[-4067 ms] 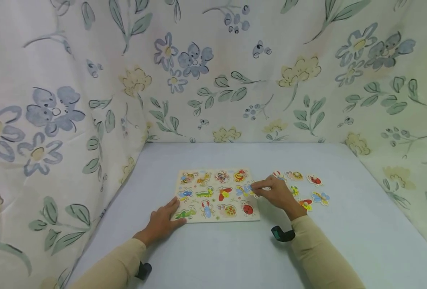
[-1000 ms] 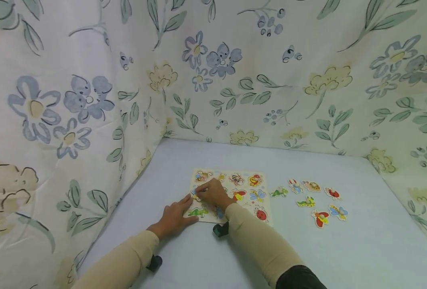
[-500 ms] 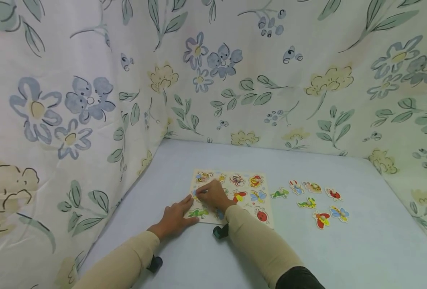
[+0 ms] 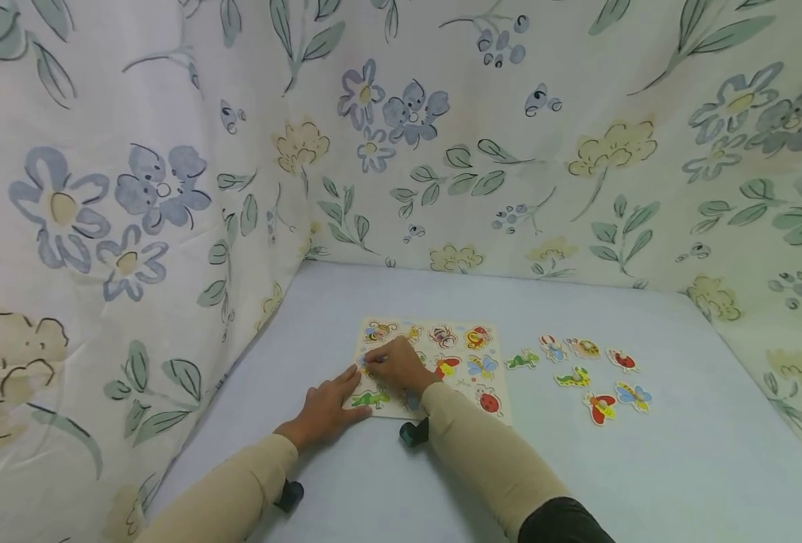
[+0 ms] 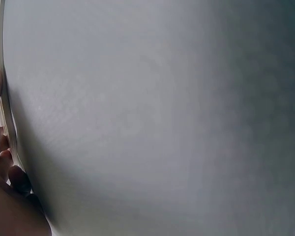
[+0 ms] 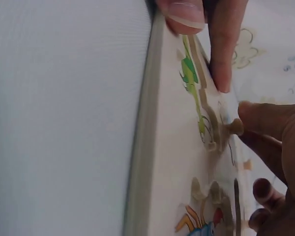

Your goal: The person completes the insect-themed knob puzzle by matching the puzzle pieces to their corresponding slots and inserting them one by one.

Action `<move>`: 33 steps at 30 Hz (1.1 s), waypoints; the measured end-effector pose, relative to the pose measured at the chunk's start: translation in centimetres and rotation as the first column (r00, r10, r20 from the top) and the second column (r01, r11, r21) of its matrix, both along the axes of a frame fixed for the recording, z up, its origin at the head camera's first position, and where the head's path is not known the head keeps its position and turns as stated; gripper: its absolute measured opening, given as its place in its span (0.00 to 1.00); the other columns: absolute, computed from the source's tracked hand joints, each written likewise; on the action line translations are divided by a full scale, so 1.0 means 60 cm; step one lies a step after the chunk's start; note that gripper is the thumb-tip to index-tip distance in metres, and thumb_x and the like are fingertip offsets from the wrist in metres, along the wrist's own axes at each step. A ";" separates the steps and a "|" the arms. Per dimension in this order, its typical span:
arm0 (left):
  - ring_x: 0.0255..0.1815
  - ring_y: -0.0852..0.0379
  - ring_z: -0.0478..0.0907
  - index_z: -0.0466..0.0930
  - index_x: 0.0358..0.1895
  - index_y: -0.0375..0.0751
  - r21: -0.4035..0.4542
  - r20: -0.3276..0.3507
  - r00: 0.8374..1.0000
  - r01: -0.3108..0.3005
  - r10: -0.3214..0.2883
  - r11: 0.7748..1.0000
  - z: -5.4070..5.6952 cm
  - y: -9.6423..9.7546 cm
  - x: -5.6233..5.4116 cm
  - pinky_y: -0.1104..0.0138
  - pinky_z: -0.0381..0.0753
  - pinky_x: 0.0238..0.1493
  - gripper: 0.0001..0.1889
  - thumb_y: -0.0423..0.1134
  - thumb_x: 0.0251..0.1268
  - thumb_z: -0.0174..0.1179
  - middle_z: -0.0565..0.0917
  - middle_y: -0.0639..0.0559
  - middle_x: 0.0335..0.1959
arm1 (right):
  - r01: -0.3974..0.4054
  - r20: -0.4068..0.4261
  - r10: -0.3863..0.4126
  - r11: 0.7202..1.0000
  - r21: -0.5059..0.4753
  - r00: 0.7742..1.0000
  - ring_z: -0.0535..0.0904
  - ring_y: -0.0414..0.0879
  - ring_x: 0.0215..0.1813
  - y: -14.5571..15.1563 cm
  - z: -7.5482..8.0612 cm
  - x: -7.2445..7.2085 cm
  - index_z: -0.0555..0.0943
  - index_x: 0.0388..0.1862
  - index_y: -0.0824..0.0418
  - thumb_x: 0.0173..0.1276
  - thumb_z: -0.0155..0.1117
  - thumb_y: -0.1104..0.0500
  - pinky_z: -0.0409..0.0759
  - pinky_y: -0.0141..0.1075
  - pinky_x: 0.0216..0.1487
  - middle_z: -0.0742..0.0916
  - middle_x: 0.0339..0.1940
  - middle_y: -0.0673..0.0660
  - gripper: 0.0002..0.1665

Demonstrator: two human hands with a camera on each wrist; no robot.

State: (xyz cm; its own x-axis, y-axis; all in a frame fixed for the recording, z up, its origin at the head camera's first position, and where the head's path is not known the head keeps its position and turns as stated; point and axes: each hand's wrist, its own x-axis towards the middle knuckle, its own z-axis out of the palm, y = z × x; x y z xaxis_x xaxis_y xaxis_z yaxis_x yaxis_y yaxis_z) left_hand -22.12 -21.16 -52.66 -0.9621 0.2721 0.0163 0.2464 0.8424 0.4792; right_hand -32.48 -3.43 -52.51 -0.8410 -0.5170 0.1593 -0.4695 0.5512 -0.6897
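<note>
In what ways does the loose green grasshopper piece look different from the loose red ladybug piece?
Colour: the grasshopper piece is mostly green; the ladybug piece is mostly red.
Shape: the grasshopper piece is long, the ladybug piece rounder.
Place: the grasshopper piece lies close to the puzzle board, the ladybug piece farther off.
Both lie on the table, right of the board, and have pale borders.

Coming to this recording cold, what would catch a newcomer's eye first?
Probably the floral curtain first, filling the back and sides of the head view. Then the bug puzzle board on the pale table, where the left hand rests at the left edge and the right hand pinches a small knob. Seven loose bug pieces lie to the board's right.
</note>
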 end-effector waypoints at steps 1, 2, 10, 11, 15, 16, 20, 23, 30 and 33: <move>0.66 0.38 0.65 0.63 0.71 0.37 -0.003 -0.002 1.000 0.001 -0.001 1.000 -0.001 0.000 -0.001 0.42 0.63 0.50 0.42 0.61 0.62 0.60 0.59 0.47 0.74 | -0.009 -0.006 0.009 1.000 -0.002 1.000 0.77 0.35 0.38 0.002 0.000 -0.001 0.90 0.41 0.50 0.63 0.70 0.55 0.70 0.31 0.45 0.88 0.41 0.44 0.08; 0.66 0.38 0.65 0.63 0.72 0.37 -0.008 0.000 1.000 0.000 0.000 1.000 -0.001 -0.001 -0.002 0.42 0.63 0.50 0.42 0.61 0.62 0.60 0.59 0.48 0.74 | -0.018 -0.006 0.018 1.000 -0.008 1.000 0.75 0.36 0.33 0.004 0.002 -0.001 0.89 0.42 0.51 0.63 0.70 0.55 0.69 0.31 0.42 0.88 0.40 0.44 0.09; 0.65 0.38 0.66 0.63 0.72 0.37 -0.020 -0.001 1.000 0.000 0.000 1.000 -0.002 0.000 -0.002 0.42 0.63 0.50 0.42 0.61 0.61 0.61 0.59 0.48 0.74 | -0.025 -0.011 0.024 0.999 -0.039 1.000 0.77 0.40 0.37 0.034 0.035 0.003 0.88 0.48 0.55 0.63 0.70 0.53 0.73 0.37 0.48 0.87 0.48 0.49 0.15; 0.65 0.38 0.66 0.63 0.72 0.37 -0.023 0.001 1.000 -0.001 0.001 1.000 -0.002 0.000 -0.003 0.42 0.63 0.50 0.42 0.62 0.61 0.60 0.59 0.48 0.74 | -0.018 -0.018 0.018 0.999 -0.034 1.000 0.76 0.40 0.36 0.038 0.040 0.003 0.87 0.48 0.55 0.63 0.70 0.53 0.73 0.38 0.49 0.87 0.49 0.50 0.15; 0.67 0.38 0.64 0.61 0.72 0.38 -0.036 0.014 1.000 -0.007 0.007 0.999 0.001 0.001 -0.001 0.43 0.62 0.52 0.43 0.62 0.62 0.60 0.58 0.49 0.75 | 0.018 -0.030 -0.019 0.999 -0.027 0.999 0.72 0.42 0.32 0.059 0.059 0.004 0.87 0.50 0.54 0.64 0.69 0.51 0.73 0.41 0.45 0.87 0.47 0.51 0.16; 0.67 0.38 0.64 0.62 0.72 0.38 -0.030 0.015 1.000 -0.007 0.007 1.000 0.003 0.002 0.000 0.42 0.62 0.52 0.42 0.61 0.61 0.61 0.58 0.48 0.75 | 0.026 -0.035 -0.027 0.999 -0.030 0.999 0.73 0.44 0.32 0.064 0.063 0.005 0.87 0.50 0.53 0.65 0.69 0.51 0.73 0.42 0.45 0.87 0.47 0.51 0.16; 0.68 0.39 0.62 0.61 0.73 0.38 -0.019 0.042 0.999 -0.020 0.021 1.000 0.007 0.004 0.001 0.43 0.61 0.53 0.42 0.60 0.61 0.62 0.57 0.49 0.75 | 0.052 -0.049 -0.055 0.997 -0.058 0.997 0.75 0.52 0.37 0.089 0.079 0.010 0.87 0.50 0.54 0.64 0.69 0.51 0.72 0.43 0.42 0.86 0.50 0.51 0.17; 0.69 0.40 0.61 0.60 0.73 0.39 -0.027 0.059 0.998 -0.031 0.033 0.999 0.008 0.006 0.000 0.45 0.61 0.54 0.43 0.60 0.61 0.62 0.56 0.50 0.75 | 0.059 -0.065 -0.065 0.994 -0.087 0.996 0.71 0.52 0.32 0.110 0.087 0.013 0.87 0.50 0.55 0.64 0.70 0.52 0.69 0.42 0.35 0.87 0.46 0.54 0.17; 0.70 0.41 0.60 0.60 0.73 0.39 -0.014 0.058 0.998 -0.035 0.036 0.999 0.005 0.008 0.000 0.45 0.60 0.54 0.43 0.60 0.61 0.62 0.56 0.50 0.76 | 0.115 -0.120 -0.136 0.980 -0.164 0.983 0.69 0.50 0.37 0.167 0.100 0.023 0.87 0.49 0.54 0.62 0.71 0.53 0.70 0.43 0.36 0.87 0.41 0.51 0.16; 0.70 0.41 0.59 0.60 0.73 0.39 -0.019 0.049 0.998 -0.035 0.036 0.999 0.002 0.007 -0.001 0.45 0.60 0.55 0.43 0.60 0.61 0.61 0.56 0.50 0.76 | 0.160 -0.088 -0.180 0.968 -0.195 0.980 0.72 0.55 0.42 0.191 0.105 0.029 0.87 0.49 0.54 0.62 0.71 0.53 0.71 0.46 0.40 0.87 0.42 0.50 0.16</move>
State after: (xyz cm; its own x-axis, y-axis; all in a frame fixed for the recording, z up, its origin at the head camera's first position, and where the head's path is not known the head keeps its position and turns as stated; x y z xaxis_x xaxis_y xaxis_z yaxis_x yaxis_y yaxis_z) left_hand -22.15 -20.75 -52.55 -0.9708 0.2373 -0.0358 0.1925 0.8590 0.4744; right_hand -30.73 8.01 -46.20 -0.8876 -0.3207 0.3307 -0.4548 0.4962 -0.7396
